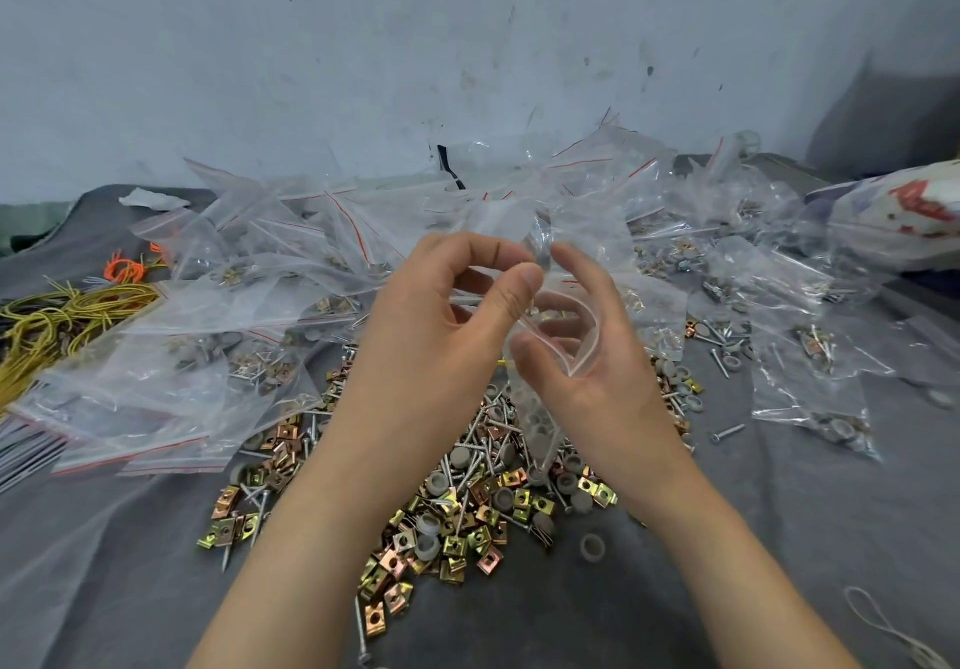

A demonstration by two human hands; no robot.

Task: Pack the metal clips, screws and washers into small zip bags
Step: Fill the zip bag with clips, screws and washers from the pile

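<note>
Head: left hand (431,320), right hand (608,372) pinch zip bag (537,421); filled bags (249,273) behind, clips (467,517) beneath.

On the grey cloth (130,564), a heap of brass metal clips, screws and washers (457,528) lies at 6 o'clock, clear plastic zip bags (249,263) behind it, yellow cords (57,320) at 9.

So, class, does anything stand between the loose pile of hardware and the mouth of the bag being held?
Nothing visible does. The zip bag hangs over the loose pile, its mouth held open by the right hand; the left hand pinches its upper edge.
</note>
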